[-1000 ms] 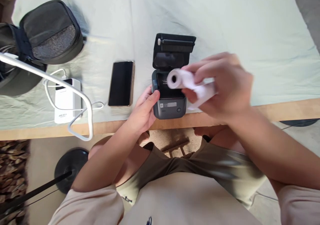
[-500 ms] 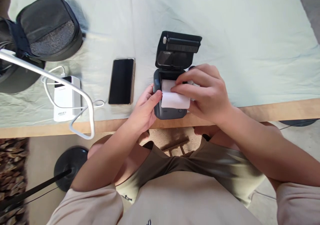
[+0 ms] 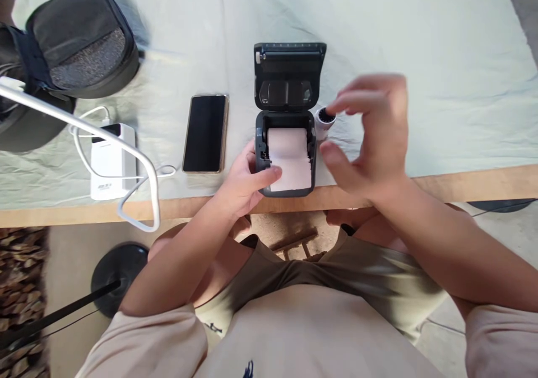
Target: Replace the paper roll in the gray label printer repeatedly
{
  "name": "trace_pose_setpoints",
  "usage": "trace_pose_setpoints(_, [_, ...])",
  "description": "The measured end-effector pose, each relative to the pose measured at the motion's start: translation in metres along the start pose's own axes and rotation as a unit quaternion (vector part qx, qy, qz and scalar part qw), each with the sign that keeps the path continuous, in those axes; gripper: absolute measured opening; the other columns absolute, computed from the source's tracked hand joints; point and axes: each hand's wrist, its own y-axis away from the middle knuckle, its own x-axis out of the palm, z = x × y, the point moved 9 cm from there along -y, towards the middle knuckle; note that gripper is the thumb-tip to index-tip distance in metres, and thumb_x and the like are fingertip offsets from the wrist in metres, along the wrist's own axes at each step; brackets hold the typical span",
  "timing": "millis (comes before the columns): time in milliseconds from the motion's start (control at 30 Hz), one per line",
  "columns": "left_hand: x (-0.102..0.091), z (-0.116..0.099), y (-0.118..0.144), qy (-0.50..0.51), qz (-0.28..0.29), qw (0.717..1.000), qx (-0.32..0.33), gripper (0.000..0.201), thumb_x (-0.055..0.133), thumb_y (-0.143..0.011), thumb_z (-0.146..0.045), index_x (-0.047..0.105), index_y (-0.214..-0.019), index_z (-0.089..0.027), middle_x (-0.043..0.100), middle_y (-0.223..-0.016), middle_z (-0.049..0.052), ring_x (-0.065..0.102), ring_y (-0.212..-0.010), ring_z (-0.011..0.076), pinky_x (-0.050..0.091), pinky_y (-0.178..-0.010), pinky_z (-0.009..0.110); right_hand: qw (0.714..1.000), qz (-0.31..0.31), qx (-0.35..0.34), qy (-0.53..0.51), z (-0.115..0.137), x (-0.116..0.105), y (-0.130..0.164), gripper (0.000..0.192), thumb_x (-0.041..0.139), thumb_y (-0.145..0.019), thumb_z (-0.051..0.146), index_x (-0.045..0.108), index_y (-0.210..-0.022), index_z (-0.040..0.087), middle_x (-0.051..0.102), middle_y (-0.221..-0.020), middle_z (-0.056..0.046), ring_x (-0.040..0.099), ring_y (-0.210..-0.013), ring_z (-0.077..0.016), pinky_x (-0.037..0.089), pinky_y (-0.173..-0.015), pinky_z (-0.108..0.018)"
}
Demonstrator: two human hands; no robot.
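Observation:
A small dark label printer (image 3: pixel 286 118) sits at the table's front edge with its lid (image 3: pixel 288 75) swung up. Inside it lies a roll of white paper (image 3: pixel 288 143), its loose end hanging forward over the printer's front. My left hand (image 3: pixel 247 182) grips the printer's left side, the thumb pressing on the paper. To the right, my right hand (image 3: pixel 370 134) is raised, somewhat blurred, with thumb and fingers apart and nothing between them. Close to its fingertips, a small white roll with a black core (image 3: pixel 325 119) stands right beside the printer.
A phone (image 3: pixel 205 134) lies left of the printer. Farther left are a white power bank (image 3: pixel 112 162) with a cable, a white bent tube (image 3: pixel 126 148) crossing above it, and an open black case (image 3: pixel 84 42). The wooden table edge (image 3: pixel 474 186) runs along the front.
My right hand has let go of the paper and moved right and up, fingers spreading. The printer has turned to face me squarely, and the small roll beside it has come into fuller view.

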Motion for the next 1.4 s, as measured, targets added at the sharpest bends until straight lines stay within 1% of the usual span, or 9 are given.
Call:
trace_pose_setpoints(100, [0.001, 0.001, -0.001, -0.024, 0.024, 0.999, 0.003, 0.068, 0.096, -0.058, -0.015, 0.066, -0.118, -0.023, 0.076, -0.086, -0.003, 0.074, -0.071, 0.0153, 0.059, -0.066, 0.027, 0.993, 0.044, 0.109, -0.033, -0.023, 0.005, 0.000, 0.063, 0.062, -0.099, 0.038, 0.042, -0.159, 0.035, 0.053, -0.163, -0.014, 0.058, -0.148, -0.0398, 0.059, -0.108, -0.058])
trace_pose_setpoints(200, [0.003, 0.002, -0.002, -0.029, 0.042, 0.999, 0.001, 0.080, 0.096, -0.055, -0.014, 0.064, -0.127, -0.024, 0.074, -0.088, -0.003, 0.069, -0.068, 0.0143, 0.055, -0.063, 0.026, 0.981, 0.077, 0.135, -0.117, -0.029, 0.014, 0.003, 0.077, 0.059, -0.101, 0.049, 0.026, -0.169, 0.037, 0.056, -0.159, -0.011, 0.060, -0.147, -0.0355, 0.056, -0.119, -0.059])
trace_pose_setpoints(333, [0.002, 0.001, -0.001, -0.030, 0.031, 0.999, 0.012, 0.078, 0.097, -0.054, -0.016, 0.064, -0.125, -0.025, 0.070, -0.083, -0.005, 0.063, -0.062, 0.0120, 0.047, -0.057, 0.025, 0.979, 0.064, 0.090, -0.171, -0.020, 0.014, 0.004, 0.052, 0.053, -0.107, 0.046, 0.053, -0.156, 0.030, 0.069, -0.132, -0.010, 0.070, -0.129, -0.0296, 0.060, -0.116, -0.054])
trace_pose_setpoints(467, [0.005, -0.003, 0.002, -0.008, 0.025, 0.999, 0.024, 0.074, 0.102, -0.055, -0.032, 0.066, -0.119, -0.024, 0.074, -0.085, -0.002, 0.072, -0.071, 0.0179, 0.052, -0.060, 0.027, 0.984, 0.098, 0.100, -0.112, -0.012, 0.020, 0.007, 0.030, 0.057, -0.107, 0.043, 0.071, -0.127, 0.026, 0.071, -0.133, -0.013, 0.071, -0.128, -0.0314, 0.062, -0.112, -0.055])
trace_pose_setpoints(600, [0.007, -0.008, 0.005, 0.008, 0.012, 0.998, 0.053, 0.069, 0.093, -0.069, -0.065, 0.070, -0.119, -0.022, 0.078, -0.088, 0.005, 0.081, -0.093, 0.0313, 0.064, -0.071, 0.036, 0.971, 0.098, 0.128, -0.179, -0.002, 0.025, 0.010, 0.030, 0.064, -0.103, 0.038, 0.060, -0.130, 0.027, 0.064, -0.145, -0.014, 0.063, -0.143, -0.0302, 0.062, -0.115, -0.053])
trace_pose_setpoints(733, [0.002, 0.000, 0.007, -0.002, -0.002, 0.999, 0.043, 0.065, 0.090, -0.075, -0.066, 0.074, -0.118, -0.020, 0.083, -0.103, 0.011, 0.080, -0.114, 0.0391, 0.069, -0.084, 0.043, 0.946, 0.132, 0.167, -0.244, 0.006, 0.036, 0.016, 0.051, 0.070, -0.099, 0.041, 0.050, -0.144, 0.029, 0.059, -0.150, -0.013, 0.061, -0.143, -0.0307, 0.066, -0.101, -0.048])
trace_pose_setpoints(867, [0.003, -0.001, 0.009, -0.012, 0.026, 0.997, 0.074, 0.065, 0.091, -0.081, -0.060, 0.072, -0.127, -0.019, 0.083, -0.115, 0.012, 0.080, -0.118, 0.0374, 0.069, -0.081, 0.040, 0.944, 0.159, 0.194, -0.217, 0.007, 0.043, 0.019, 0.052, 0.065, -0.101, 0.039, 0.049, -0.149, 0.025, 0.061, -0.154, -0.016, 0.060, -0.146, -0.0320, 0.058, -0.118, -0.053])
trace_pose_setpoints(1200, [0.005, 0.001, 0.007, 0.002, 0.009, 0.999, 0.044, 0.069, 0.093, -0.077, -0.071, 0.074, -0.122, -0.021, 0.082, -0.115, 0.011, 0.076, -0.128, 0.0398, 0.069, -0.087, 0.041, 0.954, 0.165, 0.176, -0.179, -0.002, 0.042, 0.017, 0.047, 0.065, -0.101, 0.044, 0.054, -0.142, 0.023, 0.068, -0.144, -0.016, 0.066, -0.135, -0.0302, 0.059, -0.115, -0.052])
trace_pose_setpoints(1400, [0.001, 0.003, 0.003, 0.006, -0.045, 0.998, 0.051, 0.049, 0.083, -0.091, -0.067, 0.076, -0.107, -0.022, 0.083, -0.112, 0.007, 0.072, -0.138, 0.0369, 0.067, -0.105, 0.046, 0.962, 0.187, 0.158, -0.118, -0.010, 0.035, 0.020, 0.061, 0.063, -0.104, 0.056, 0.056, -0.155, 0.022, 0.055, -0.168, -0.020, 0.049, -0.162, -0.0366, 0.050, -0.128, -0.060])
